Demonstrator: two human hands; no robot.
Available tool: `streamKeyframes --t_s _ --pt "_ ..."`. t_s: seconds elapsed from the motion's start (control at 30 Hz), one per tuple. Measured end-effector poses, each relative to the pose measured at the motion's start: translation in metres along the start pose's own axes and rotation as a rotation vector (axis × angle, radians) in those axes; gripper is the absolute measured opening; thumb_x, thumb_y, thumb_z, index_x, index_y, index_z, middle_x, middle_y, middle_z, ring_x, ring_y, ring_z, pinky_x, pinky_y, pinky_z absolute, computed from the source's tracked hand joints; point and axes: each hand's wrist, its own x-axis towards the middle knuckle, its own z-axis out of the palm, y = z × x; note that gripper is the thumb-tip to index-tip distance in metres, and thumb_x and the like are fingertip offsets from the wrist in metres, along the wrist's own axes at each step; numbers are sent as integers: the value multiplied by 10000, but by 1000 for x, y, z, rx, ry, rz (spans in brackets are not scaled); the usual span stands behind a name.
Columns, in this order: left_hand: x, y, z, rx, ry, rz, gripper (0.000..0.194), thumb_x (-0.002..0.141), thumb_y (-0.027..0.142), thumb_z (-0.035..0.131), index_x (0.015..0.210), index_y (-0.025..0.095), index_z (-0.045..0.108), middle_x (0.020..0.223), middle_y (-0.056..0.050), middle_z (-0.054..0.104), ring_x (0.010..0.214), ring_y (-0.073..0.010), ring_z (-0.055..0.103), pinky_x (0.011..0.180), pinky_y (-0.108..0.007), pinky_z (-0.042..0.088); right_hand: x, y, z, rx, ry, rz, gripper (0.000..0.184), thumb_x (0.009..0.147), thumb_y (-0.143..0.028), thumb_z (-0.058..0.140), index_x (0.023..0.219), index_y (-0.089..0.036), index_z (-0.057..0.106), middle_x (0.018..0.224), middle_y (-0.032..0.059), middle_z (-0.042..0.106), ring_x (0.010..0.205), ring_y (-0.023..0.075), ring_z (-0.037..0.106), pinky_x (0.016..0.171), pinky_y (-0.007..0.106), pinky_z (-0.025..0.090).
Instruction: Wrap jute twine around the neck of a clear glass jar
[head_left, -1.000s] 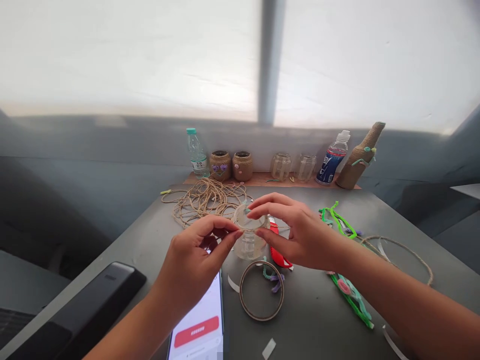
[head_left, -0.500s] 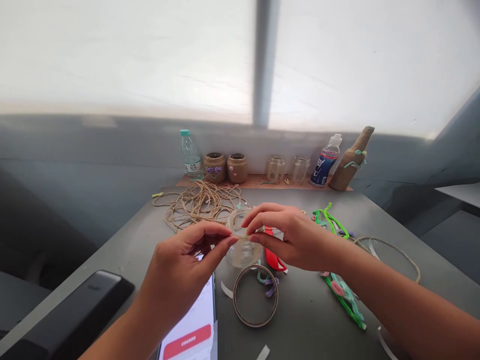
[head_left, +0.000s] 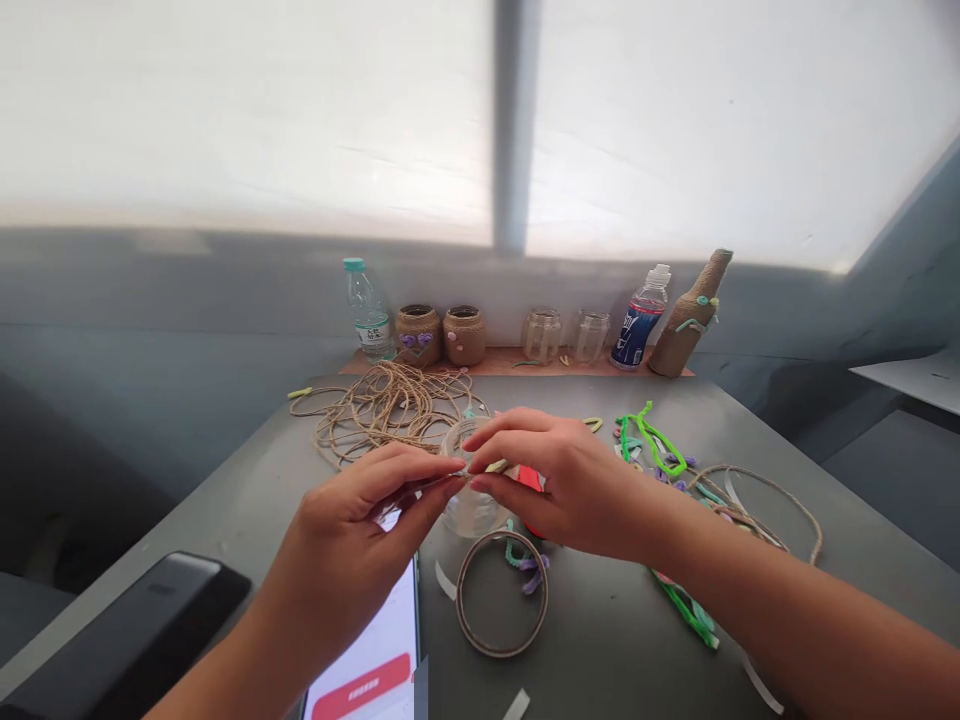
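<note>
My left hand [head_left: 367, 515] and my right hand [head_left: 559, 475] meet fingertip to fingertip over the table, both closed in a pinch. A thin strand [head_left: 466, 474] runs between the fingertips; its kind is hard to make out. Under my right fingers shows a small pale yellow-green piece [head_left: 496, 465]. Just behind and below the hands stands a clear jar [head_left: 472, 515], partly covered by them. A red-handled tool [head_left: 530, 478] lies mostly hidden beneath my right hand. Nearer to me is a roll of tape [head_left: 460, 600], with purple and mint fuzzy stems beside it.
Loose twine [head_left: 390, 410] heaps at the back left. Along the back stand twine-wrapped jars [head_left: 465, 337], clear jars [head_left: 541, 335], plastic bottles [head_left: 637, 325] and a twine-wrapped bottle [head_left: 679, 335]. Bright pipe cleaners [head_left: 664, 450] lie right. A phone [head_left: 367, 640] and black case [head_left: 142, 640] are front left.
My fingertips have drawn closer together, and the strand between them shows less. The pale yellow-green piece shows more clearly under my right fingers. The whole view has shifted slightly.
</note>
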Motion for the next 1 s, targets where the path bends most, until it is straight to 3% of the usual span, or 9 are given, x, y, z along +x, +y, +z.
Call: streamKeyframes --t_s 0.5,0.8,1.0 --pt "2 -6 -1 -82 -66 -99 160 879 248 756 994 347 808 917 -3 731 832 -175 670 690 -283 525 -1 12 -16 29 -142 -19 174 990 -150 613 1063 -222 754 1176 64 725 1011 172 711 905 298 556" --pt "3 -7 -4 -120 -65 -83 190 884 220 740 1001 345 824 919 -3 720 826 -162 667 680 -260 525 0 14 -17 41 -128 9 185 906 -200 747 1088 -227 766 1182 60 738 1012 191 719 932 329 555" --pt "4 -10 -8 -105 -12 -91 143 860 235 769 937 342 824 910 3 734 824 -165 670 678 -256 526 -1 15 -15 27 -141 -10 176 914 -168 724 1084 -184 767 1061 66 772 995 200 715 918 311 550"
